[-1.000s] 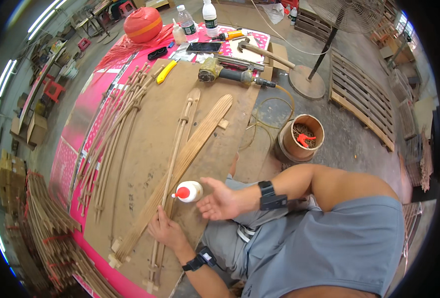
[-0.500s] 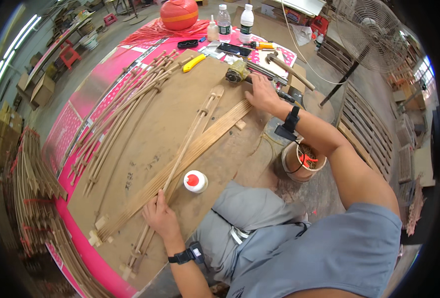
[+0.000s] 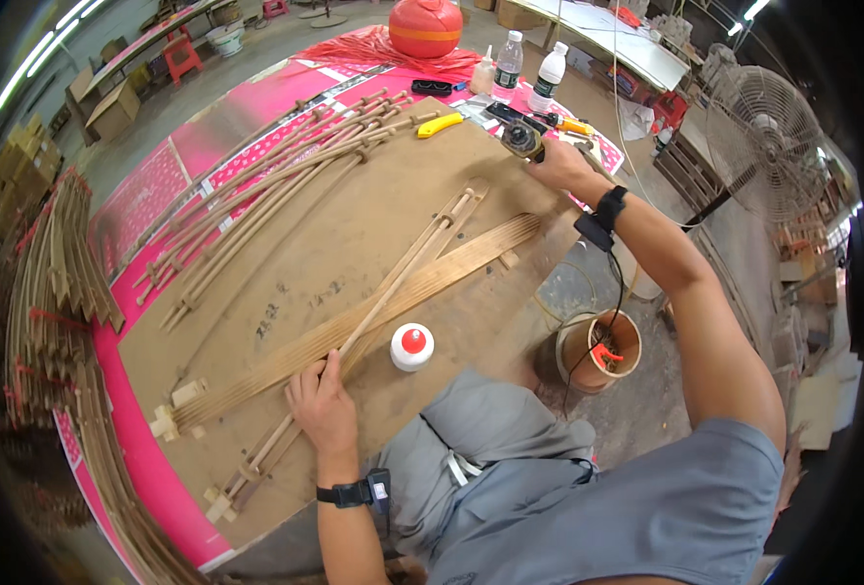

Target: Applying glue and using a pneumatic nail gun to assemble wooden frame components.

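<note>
Steadying a thin wooden rod (image 3: pixel 385 303) lying across the grooved board (image 3: pixel 456 266), the left hand (image 3: pixel 323 405) pinches it; the right hand (image 3: pixel 560 166) wraps the power tool (image 3: pixel 521 142) (partly hidden there). Tool pickup seems in hand, likely calling for a firm grip.

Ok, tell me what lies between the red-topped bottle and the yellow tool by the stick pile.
In the head view, from the bottle to the yellow tool, a wooden board and a thin stick cross otherwise bare cardboard.
</note>
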A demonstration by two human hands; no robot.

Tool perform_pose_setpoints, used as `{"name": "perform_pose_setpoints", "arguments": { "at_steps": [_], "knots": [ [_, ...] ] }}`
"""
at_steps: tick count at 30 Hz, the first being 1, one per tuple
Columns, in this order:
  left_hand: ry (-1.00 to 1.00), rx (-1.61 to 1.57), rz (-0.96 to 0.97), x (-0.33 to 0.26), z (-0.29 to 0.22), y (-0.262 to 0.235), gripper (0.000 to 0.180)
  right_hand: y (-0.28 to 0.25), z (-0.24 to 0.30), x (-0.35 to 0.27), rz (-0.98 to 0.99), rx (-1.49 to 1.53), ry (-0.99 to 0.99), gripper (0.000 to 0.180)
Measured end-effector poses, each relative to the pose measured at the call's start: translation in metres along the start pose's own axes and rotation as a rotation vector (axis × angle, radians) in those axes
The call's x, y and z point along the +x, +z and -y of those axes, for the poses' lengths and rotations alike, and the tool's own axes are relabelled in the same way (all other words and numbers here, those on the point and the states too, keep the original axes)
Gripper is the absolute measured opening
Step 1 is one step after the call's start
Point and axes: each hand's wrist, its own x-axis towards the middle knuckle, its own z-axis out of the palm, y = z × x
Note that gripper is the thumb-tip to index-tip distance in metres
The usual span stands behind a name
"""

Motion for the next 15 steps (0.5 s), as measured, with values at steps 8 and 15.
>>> {"name": "perform_pose_setpoints", "arguments": {
  "at_steps": [8,15],
  "knots": [
    [-0.043,-0.028,0.015,-0.001,0.004,-0.004,0.036,-0.073,0.140,-0.072,0.350,0.601,-0.490,0.050],
    [-0.049,-0.054,-0.013,0.002,0.001,-0.001,0.039,-0.022,0.183,-0.088,0.712,0.344,-0.502,0.044]
  ]
}}
